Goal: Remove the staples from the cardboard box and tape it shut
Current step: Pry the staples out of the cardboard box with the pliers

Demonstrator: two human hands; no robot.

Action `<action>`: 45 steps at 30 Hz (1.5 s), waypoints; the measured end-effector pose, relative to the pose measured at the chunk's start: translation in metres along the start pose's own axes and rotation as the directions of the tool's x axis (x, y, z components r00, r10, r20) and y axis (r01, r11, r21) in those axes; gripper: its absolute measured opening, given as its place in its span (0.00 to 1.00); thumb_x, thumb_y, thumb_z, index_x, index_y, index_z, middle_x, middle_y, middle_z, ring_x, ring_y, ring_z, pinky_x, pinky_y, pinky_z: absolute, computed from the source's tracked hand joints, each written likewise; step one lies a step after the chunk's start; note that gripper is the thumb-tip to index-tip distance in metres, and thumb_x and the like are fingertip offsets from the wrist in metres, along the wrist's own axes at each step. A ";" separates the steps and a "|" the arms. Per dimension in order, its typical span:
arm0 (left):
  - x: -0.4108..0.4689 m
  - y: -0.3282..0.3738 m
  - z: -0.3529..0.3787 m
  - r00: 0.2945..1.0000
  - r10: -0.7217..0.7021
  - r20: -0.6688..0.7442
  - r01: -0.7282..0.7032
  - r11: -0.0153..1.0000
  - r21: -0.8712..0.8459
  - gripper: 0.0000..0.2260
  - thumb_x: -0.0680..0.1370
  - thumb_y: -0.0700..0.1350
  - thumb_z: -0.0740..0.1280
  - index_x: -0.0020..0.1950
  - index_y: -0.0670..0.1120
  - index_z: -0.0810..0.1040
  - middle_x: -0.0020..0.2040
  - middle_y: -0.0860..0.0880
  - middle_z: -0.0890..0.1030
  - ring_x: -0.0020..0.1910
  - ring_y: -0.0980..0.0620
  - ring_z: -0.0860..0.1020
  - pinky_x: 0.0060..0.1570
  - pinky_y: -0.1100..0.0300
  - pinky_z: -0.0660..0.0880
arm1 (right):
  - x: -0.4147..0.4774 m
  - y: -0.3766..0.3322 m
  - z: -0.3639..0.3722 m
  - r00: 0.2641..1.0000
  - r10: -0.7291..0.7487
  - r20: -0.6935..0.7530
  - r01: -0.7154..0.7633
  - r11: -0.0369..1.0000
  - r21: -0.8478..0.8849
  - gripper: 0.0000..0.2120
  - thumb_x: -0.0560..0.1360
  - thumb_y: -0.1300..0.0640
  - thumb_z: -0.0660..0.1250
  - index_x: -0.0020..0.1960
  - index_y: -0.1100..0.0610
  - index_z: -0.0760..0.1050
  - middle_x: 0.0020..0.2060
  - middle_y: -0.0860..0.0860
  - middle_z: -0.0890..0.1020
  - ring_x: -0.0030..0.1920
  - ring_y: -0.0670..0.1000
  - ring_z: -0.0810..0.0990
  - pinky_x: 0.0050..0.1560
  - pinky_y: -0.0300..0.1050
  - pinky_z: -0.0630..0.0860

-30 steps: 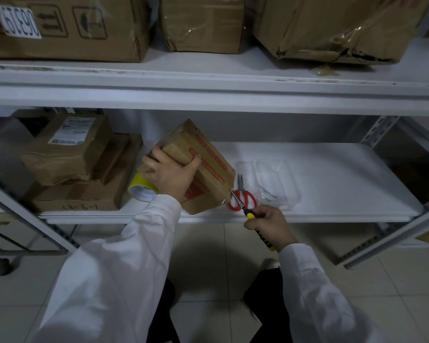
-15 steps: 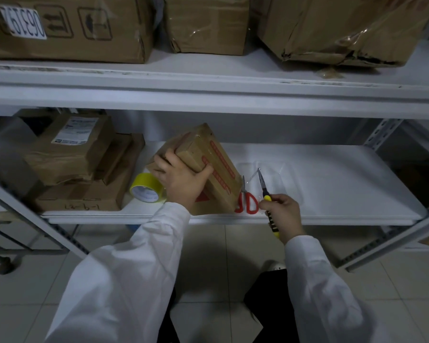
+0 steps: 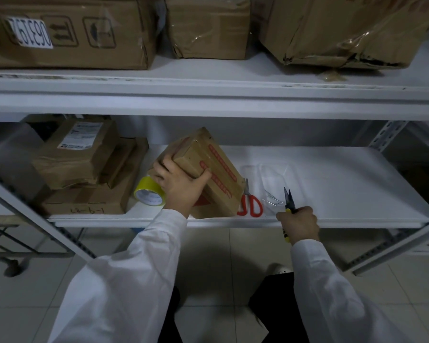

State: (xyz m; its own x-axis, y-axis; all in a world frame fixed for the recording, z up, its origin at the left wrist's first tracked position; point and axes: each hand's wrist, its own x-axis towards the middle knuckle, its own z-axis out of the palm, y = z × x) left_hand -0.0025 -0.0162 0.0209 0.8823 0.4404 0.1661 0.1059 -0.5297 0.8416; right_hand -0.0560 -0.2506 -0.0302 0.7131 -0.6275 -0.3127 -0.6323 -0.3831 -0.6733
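At the bottom are two white sleeves (image 3: 124, 288) and dark trousers above a pale tiled floor (image 3: 208, 246).

The right hand (image 3: 299, 225) is closed in a fist around the yellow and black handle of a pair of pliers (image 3: 287, 203). The thin dark tips point up and away, over the front edge of the lower shelf (image 3: 344, 194). The tips are just next to a clear plastic tray (image 3: 275, 184) that sits on the shelf. Some small bent bits of metal lie in the tray.

The left hand (image 3: 181, 186) is wrapped around the near corner of the small cardboard box (image 3: 208, 169). The fingers curl over its left side and the thumb presses on the front. The box has red print on it. It is tilted, with its low corner resting on the shelf near the front edge.

Red scissors (image 3: 250, 205) lie on the shelf just to the right of the box, between the box and the tray. A roll of yellow tape (image 3: 148, 191) sits just to the left of the box, partly hidden by the hand.

Further left, brown parcels (image 3: 82, 164) are stacked on the same shelf.

Higher up, the top shelf (image 3: 208, 95) holds three big brown boxes (image 3: 67, 30), some wrapped in crinkly tape.
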 end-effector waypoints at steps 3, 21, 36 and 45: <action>0.000 -0.006 -0.006 1.000 0.012 0.026 -0.010 0.997 -0.074 0.47 0.57 0.61 0.73 0.68 0.43 0.58 0.70 0.41 0.56 0.70 0.38 0.57 0.71 0.43 0.58 | -0.007 -0.003 -0.002 1.000 -0.027 0.011 0.025 0.985 0.174 0.19 0.66 0.54 0.70 0.53 0.60 0.71 0.47 0.57 0.77 0.42 0.57 0.78 0.41 0.51 0.79; -0.013 -0.054 -0.052 0.945 0.251 0.211 -0.123 0.868 -0.481 0.33 0.64 0.53 0.75 0.63 0.59 0.60 0.65 0.50 0.68 0.63 0.55 0.72 0.63 0.60 0.72 | -0.048 -0.045 0.027 0.793 -0.208 0.573 -0.401 0.530 0.748 0.09 0.77 0.57 0.63 0.38 0.56 0.73 0.27 0.49 0.77 0.32 0.51 0.75 0.32 0.42 0.67; -0.009 -0.040 -0.027 0.947 -0.041 0.319 0.194 0.864 -0.465 0.43 0.55 0.62 0.79 0.65 0.60 0.64 0.64 0.50 0.72 0.63 0.50 0.73 0.63 0.45 0.73 | -0.054 -0.045 0.036 0.937 -0.189 0.292 -0.172 0.478 0.861 0.15 0.73 0.68 0.67 0.56 0.59 0.68 0.41 0.53 0.77 0.35 0.48 0.76 0.35 0.41 0.72; -0.007 0.001 -0.013 0.851 -0.492 0.185 0.441 0.476 -0.761 0.45 0.56 0.56 0.79 0.66 0.55 0.58 0.55 0.52 0.69 0.52 0.52 0.74 0.60 0.44 0.74 | -0.058 -0.048 0.020 0.876 -0.437 0.206 0.176 0.686 0.706 0.17 0.70 0.68 0.71 0.56 0.57 0.71 0.47 0.52 0.79 0.44 0.49 0.79 0.38 0.34 0.78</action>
State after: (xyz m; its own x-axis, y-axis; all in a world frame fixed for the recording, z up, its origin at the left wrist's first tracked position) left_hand -0.0149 -0.0106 0.0278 0.7833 0.5011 -0.3679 0.0900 0.4941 0.8647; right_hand -0.0606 -0.1819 0.0071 0.9630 -0.2424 -0.1178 -0.0944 0.1060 -0.9899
